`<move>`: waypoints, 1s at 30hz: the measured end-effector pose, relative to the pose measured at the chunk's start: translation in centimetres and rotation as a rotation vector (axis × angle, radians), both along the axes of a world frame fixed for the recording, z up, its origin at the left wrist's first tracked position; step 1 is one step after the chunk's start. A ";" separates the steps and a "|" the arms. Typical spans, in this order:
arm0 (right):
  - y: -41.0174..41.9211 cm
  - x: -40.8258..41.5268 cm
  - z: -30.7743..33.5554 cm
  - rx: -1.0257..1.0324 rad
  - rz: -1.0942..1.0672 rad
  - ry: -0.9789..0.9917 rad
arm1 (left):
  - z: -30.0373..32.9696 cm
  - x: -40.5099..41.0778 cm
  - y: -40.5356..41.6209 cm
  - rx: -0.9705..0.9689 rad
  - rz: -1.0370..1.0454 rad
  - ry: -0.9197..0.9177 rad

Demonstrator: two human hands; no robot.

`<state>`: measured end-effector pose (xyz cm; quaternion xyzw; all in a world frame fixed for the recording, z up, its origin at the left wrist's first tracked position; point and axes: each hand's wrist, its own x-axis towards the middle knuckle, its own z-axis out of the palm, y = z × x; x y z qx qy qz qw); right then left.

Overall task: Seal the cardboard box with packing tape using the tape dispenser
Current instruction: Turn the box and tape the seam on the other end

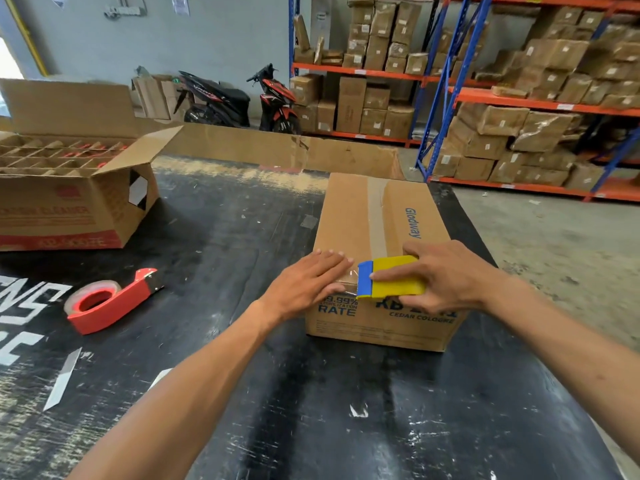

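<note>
The cardboard box (377, 233) is set on the black table (311, 410), taped along its top seam. The yellow tape dispenser (391, 277) is gripped by the right hand (446, 275) at the near edge; the left hand (304, 282) is pressed flat beside it. The tape could be torn crookedly if the dispenser were tilted.

A red tape dispenser (107, 304) with a roll in it lies on its side on the scuffed black table (346, 410), and an open carton (74, 188) with cardboard dividers stands at the table's far left. A long flat sheet of cardboard (287, 148) stands along the table's far edge. Beyond it two scooters (239, 102) are parked by a grey wall (173, 39), and blue-and-orange racks (450, 98) on the right hold many wrapped brown parcels (502, 126).
</note>
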<state>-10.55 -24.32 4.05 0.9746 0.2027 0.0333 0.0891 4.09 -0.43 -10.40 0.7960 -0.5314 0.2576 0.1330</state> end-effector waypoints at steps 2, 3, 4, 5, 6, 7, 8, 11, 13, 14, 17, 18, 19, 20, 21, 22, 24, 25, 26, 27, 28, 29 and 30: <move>-0.1 -0.2 0.2 -0.005 0.012 0.000 | -0.1 0.1 0.0 0.008 0.002 -0.018; -0.3 -0.3 0.2 -0.005 0.018 -0.001 | -0.1 0.1 0.1 0.014 0.007 -0.028; -0.6 -0.4 0.2 -0.003 0.021 -0.002 | -0.1 0.2 0.1 0.020 0.014 -0.035; -1.0 -0.7 0.1 -0.002 0.021 -0.006 | 0.1 0.2 0.2 0.022 0.021 -0.037; -1.7 -1.0 0.0 0.000 0.019 -0.012 | 0.3 0.1 0.2 0.020 0.026 -0.037; -2.6 -1.5 0.1 0.006 0.013 -0.014 | 0.5 0.1 0.2 0.015 0.027 -0.039; -3.6 -2.2 0.1 0.015 0.003 -0.011 | 0.5 0.0 0.2 0.014 0.024 -0.041; -6.7 -4.3 -0.1 0.053 -0.028 -0.037 | 0.9 -0.5 0.0 -0.003 0.010 -0.048; -7.5 -4.9 -0.4 0.063 -0.028 -0.046 | 1.1 -0.7 -0.1 -0.010 0.013 -0.045; -7.6 -4.9 -0.6 0.061 -0.030 -0.049 | 1.1 -0.8 -0.1 -0.002 0.016 -0.040; -7.4 -4.3 -0.6 0.046 -0.028 -0.053 | 1.5 -1.1 0.1 0.051 0.028 -0.062; -7.5 -4.2 -0.6 0.040 -0.030 -0.059 | 1.8 -1.3 0.0 0.077 0.042 -0.074; -7.7 -4.2 -0.8 0.042 -0.038 -0.066 | 2.2 -1.6 -0.2 0.108 0.066 -0.085; -7.9 -4.2 -0.9 0.049 -0.046 -0.064 | 2.7 -2.0 -0.7 0.145 0.098 -0.099; -8.0 -4.1 -1.0 0.058 -0.054 -0.062 | 3.1 -2.4 -1.5 0.177 0.127 -0.113; -8.1 -4.0 -1.1 0.066 -0.062 -0.064 | 3.6 -2.8 -2.5 0.205 0.144 -0.119; -8.2 -3.8 -1.2 0.064 -0.077 -0.056 | 4.3 -3.8 -5.0 0.243 0.120 -0.118; -8.2 -3.8 -1.2 0.060 -0.082 -0.057 | 4.5 -4.2 -6.4 0.259 0.086 -0.120; -8.3 -3.8 -1.2 0.058 -0.084 -0.062 | 4.7 -4.5 -7.7 0.279 0.052 -0.117; -8.3 -3.8 -1.2 0.059 -0.086 -0.061 | 4.8 -4.8 -8.8 0.300 0.028 -0.110; -8.3 -3.9 -1.2 0.062 -0.087 -0.056 | 4.8 -5.1 -9.6 0.324 0.017 -0.090; -8.3 -3.9 -1.1 0.066 -0.085 -0.056 | 4.7 -5.1 -10.2 0.347 0.019 -0.062; -8.3 -4.0 -1.2 0.072 -0.080 -0.063 | 4.5 -5.0 -10.5 0.381 0.032 -0.018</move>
